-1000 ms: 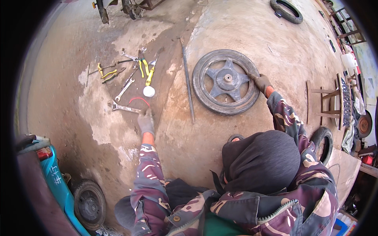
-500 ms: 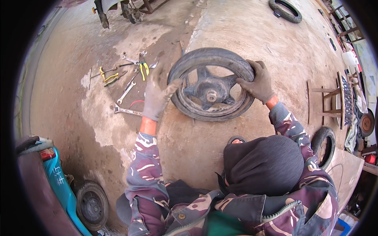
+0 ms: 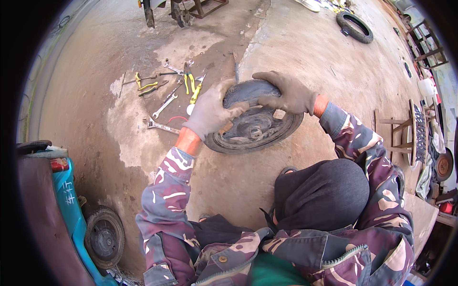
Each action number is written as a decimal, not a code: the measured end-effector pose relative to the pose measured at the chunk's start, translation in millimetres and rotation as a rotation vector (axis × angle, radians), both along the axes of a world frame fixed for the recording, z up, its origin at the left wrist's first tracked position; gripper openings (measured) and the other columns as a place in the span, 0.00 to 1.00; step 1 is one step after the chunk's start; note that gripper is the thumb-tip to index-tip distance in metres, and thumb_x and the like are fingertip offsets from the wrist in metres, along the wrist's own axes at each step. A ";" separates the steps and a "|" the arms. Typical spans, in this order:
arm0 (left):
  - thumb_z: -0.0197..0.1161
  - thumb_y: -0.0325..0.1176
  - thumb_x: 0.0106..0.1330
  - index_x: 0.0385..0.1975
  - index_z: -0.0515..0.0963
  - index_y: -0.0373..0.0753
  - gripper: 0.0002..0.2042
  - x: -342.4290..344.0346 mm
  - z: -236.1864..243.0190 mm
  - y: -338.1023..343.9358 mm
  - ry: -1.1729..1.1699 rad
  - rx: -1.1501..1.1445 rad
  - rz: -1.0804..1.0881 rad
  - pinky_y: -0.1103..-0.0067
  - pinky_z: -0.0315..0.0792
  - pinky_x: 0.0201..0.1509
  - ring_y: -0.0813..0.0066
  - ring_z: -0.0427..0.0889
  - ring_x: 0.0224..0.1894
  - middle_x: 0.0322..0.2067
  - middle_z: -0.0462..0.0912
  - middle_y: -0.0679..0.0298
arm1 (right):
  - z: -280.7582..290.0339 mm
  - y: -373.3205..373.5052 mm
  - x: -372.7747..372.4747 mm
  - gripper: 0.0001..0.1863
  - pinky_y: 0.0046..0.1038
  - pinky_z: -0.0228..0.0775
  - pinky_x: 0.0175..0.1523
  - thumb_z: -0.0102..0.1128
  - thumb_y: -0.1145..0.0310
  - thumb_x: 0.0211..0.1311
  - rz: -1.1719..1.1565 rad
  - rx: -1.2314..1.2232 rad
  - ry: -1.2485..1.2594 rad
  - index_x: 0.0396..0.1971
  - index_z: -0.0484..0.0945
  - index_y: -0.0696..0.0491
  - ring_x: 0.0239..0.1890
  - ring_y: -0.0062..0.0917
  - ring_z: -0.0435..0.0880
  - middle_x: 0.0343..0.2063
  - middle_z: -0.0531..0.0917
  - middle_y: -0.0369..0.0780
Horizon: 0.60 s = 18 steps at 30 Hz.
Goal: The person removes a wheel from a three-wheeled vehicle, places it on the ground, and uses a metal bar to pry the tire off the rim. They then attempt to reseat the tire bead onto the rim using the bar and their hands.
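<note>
Stained concrete [image 3: 229,186] spreads beneath the wheel [image 3: 255,127], held between left hand [image 3: 213,110] and right hand [image 3: 290,94], both curled around its tyre [image 3: 252,90].

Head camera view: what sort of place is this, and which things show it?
Probably a motorcycle or scooter repair workshop, judging by the tyred wheel, the yellow-handled pliers and the loose tyre.

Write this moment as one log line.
left hand: gripping round black rubber-tyred wheel | right hand: gripping wheel | left of wheel: yellow-handled metal pliers
</note>
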<state>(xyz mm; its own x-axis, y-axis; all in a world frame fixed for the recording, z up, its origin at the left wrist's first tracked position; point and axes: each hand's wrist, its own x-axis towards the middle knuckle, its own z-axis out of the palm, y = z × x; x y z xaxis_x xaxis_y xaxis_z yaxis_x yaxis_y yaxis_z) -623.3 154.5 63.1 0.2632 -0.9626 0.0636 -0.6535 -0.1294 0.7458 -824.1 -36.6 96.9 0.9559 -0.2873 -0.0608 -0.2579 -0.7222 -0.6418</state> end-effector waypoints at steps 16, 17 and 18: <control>0.76 0.52 0.62 0.58 0.78 0.36 0.32 -19.1 2.3 7.4 -0.165 -0.062 0.111 0.60 0.79 0.57 0.45 0.84 0.53 0.50 0.83 0.44 | -3.7 28.8 0.1 0.31 0.42 0.76 0.61 0.68 0.53 0.67 -0.069 -0.233 -0.060 0.66 0.75 0.52 0.55 0.45 0.84 0.53 0.83 0.51; 0.76 0.50 0.62 0.62 0.76 0.36 0.33 -17.8 4.9 9.2 -0.170 -0.012 0.101 0.62 0.78 0.60 0.47 0.83 0.57 0.54 0.83 0.46 | -1.5 28.4 0.9 0.33 0.42 0.76 0.61 0.69 0.51 0.65 -0.088 -0.215 -0.045 0.66 0.75 0.51 0.54 0.45 0.85 0.53 0.83 0.50; 0.77 0.49 0.62 0.65 0.75 0.36 0.35 -17.0 7.0 9.5 -0.162 0.043 0.091 0.64 0.77 0.63 0.50 0.82 0.60 0.57 0.82 0.47 | -0.2 27.9 1.3 0.34 0.42 0.77 0.61 0.70 0.51 0.64 -0.072 -0.206 -0.064 0.66 0.75 0.51 0.54 0.45 0.85 0.53 0.83 0.50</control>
<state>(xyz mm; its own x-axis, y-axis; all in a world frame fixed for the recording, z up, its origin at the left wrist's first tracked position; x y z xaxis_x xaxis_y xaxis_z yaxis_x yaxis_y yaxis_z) -640.3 164.0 70.1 0.3389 -0.9381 0.0713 -0.7488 -0.2230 0.6242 -822.9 -8.7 96.7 0.9324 -0.3555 0.0661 -0.2776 -0.8209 -0.4991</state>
